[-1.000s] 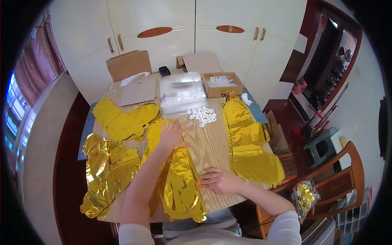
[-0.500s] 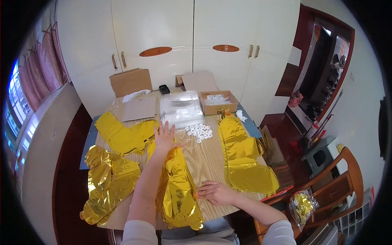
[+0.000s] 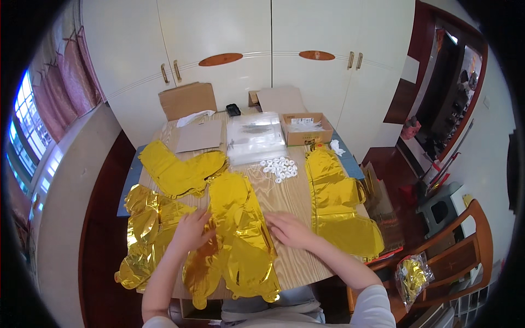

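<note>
A flat, uninflated gold foil balloon (image 3: 235, 218) lies lengthwise in front of me, its near end at the table's front edge. Beside its left edge is my left hand (image 3: 191, 230), fingers apart, over a darker gold foil fold (image 3: 201, 265). On the opposite side my right hand (image 3: 290, 229) rests with fingers stretched out, fingertips at the balloon's right edge. Neither hand grips anything. More gold foil balloons lie around: a crumpled one (image 3: 145, 218) at left, a bent-shaped one (image 3: 180, 172) at far left, and a stack-like one (image 3: 342, 213) at right.
Small white rings (image 3: 279, 168) sit mid-table before clear plastic sleeves (image 3: 256, 139). Behind stand an open cardboard box (image 3: 307, 136), cardboard sheets (image 3: 199, 136) and a small black object (image 3: 233, 110). A wooden chair (image 3: 470, 257) at right holds a clear bag of gold foil (image 3: 413, 276).
My left hand has drawn back toward me and left from the balloon's far end. The middle balloon now lies flatter and wider. My right hand has moved slightly farther away.
</note>
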Motion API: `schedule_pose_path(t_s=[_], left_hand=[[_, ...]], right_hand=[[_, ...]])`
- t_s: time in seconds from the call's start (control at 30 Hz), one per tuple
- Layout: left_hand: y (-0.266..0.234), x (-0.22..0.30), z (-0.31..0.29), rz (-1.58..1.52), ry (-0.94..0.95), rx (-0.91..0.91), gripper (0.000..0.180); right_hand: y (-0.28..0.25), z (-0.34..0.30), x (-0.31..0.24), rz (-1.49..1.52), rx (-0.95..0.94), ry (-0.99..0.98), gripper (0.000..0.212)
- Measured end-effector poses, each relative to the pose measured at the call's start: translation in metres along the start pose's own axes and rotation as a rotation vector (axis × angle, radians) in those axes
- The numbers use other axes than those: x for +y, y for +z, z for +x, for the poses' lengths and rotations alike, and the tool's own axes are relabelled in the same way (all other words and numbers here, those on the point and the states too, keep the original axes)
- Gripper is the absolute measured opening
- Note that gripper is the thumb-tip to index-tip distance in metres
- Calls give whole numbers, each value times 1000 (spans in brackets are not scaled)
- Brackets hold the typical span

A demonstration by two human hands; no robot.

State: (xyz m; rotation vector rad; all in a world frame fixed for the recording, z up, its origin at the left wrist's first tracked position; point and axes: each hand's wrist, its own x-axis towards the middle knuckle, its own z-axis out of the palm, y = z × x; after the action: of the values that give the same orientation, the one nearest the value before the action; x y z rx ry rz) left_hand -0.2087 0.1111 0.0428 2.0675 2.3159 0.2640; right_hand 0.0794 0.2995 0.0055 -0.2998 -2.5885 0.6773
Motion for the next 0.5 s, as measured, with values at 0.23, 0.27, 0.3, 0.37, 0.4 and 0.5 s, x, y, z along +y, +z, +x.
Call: schedule_pose_path(t_s=[0.23,0.27,0.3,0.37,0.4,0.5], left_hand=[[12,27,-71,-52,-36,-137,71],[13,29,-73,-61,-48,-141,73],[16,30,-72,-85,-45,-131,73],[20,32,-68,-133,-36,-111,75],[20,33,-66,-120,-25,-115,76],[21,36,-61,-92,1,-134,77]], right_hand=[[33,28,19,-289,-117,36,55],[34,28,18,-298,-134,44,56],[33,28,18,-290,-140,53,56],[32,28,18,-273,-150,73,55],[33,28,19,-279,-147,67,56],[34,28,19,-286,-142,60,56]])
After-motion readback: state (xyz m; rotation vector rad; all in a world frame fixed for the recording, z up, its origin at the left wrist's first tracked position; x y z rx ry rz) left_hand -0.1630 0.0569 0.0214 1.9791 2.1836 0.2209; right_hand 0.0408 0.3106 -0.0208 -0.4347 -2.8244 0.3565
